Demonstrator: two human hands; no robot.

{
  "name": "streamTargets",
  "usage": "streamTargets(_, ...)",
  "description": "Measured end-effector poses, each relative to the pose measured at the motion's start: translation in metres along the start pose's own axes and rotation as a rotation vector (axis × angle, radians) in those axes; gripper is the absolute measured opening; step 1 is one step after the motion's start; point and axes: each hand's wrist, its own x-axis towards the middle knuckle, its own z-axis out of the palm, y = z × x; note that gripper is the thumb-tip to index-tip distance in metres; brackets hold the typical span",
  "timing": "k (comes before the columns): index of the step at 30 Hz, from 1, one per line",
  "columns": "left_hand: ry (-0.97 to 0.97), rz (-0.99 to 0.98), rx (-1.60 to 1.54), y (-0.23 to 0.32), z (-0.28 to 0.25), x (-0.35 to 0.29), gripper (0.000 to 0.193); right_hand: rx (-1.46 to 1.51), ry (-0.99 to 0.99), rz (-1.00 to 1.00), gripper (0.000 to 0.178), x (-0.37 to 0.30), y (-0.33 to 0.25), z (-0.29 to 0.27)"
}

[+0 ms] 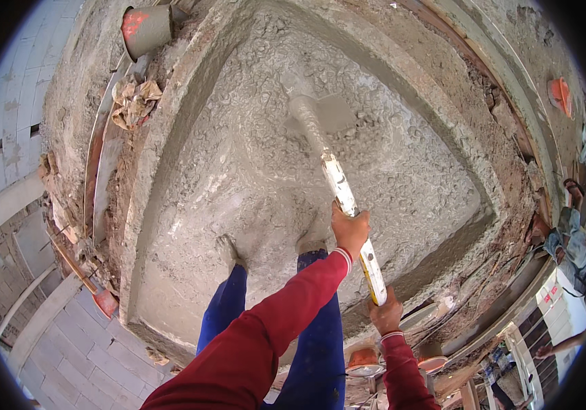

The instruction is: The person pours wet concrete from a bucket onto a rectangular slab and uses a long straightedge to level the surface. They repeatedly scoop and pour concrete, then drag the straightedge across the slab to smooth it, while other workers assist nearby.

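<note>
I stand in a wide slab of wet grey concrete [252,157], my blue-trousered legs [228,307] sunk in it to the feet. Both hands grip a long white and yellow tool handle [339,181] caked with cement. My left hand [350,229], in a red sleeve, holds it midway. At the near end of the handle sits my right hand [385,316]. The tool's flat blade [330,113] rests in the concrete ahead of me.
A grey bucket [146,31] with a red patch and a crumpled paper bag [134,101] lie at the slab's left rim. A shovel with an orange blade [102,297] lies lower left. Another person [573,246] sits at the right edge. Grey block walls [6,137] stand left.
</note>
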Motion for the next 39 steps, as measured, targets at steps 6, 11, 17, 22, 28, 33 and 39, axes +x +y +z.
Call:
streamTargets(6, 0.133, 0.39, -0.179, 0.128, 0.009, 0.123, 0.048, 0.265, 0.049, -0.424, 0.033, 0.205, -0.099, 0.034)
streamTargets(11, 0.218, 0.739, -0.079, 0.159, 0.042, 0.256, 0.052, 0.266, 0.039, -0.549, 0.049, 0.355, -0.146, 0.067)
streamTargets(17, 0.175, 0.381, -0.049, 0.1, 0.012, 0.24, 0.042, 0.156, -0.034, -0.387, 0.039, 0.29, -0.103, 0.089)
streamTargets(22, 0.1, 0.303, 0.095, 0.055, 0.014, 0.152, 0.05, 0.265, -0.036, -0.215, 0.032, 0.153, -0.077, 0.043)
streamTargets(28, 0.063, 0.374, -0.156, 0.129, 0.045, 0.14, 0.046, 0.164, 0.025, -0.431, 0.037, 0.224, -0.093, -0.017)
streamTargets(33, 0.116, 0.239, -0.182, 0.157, 0.046, 0.216, 0.008, 0.018, 0.05, -0.429, 0.034, 0.267, -0.132, -0.038)
streamTargets(39, 0.056, 0.009, -0.143, 0.084, 0.092, 0.104, 0.023, -0.042, -0.048, -0.079, 0.031, 0.135, -0.072, -0.102)
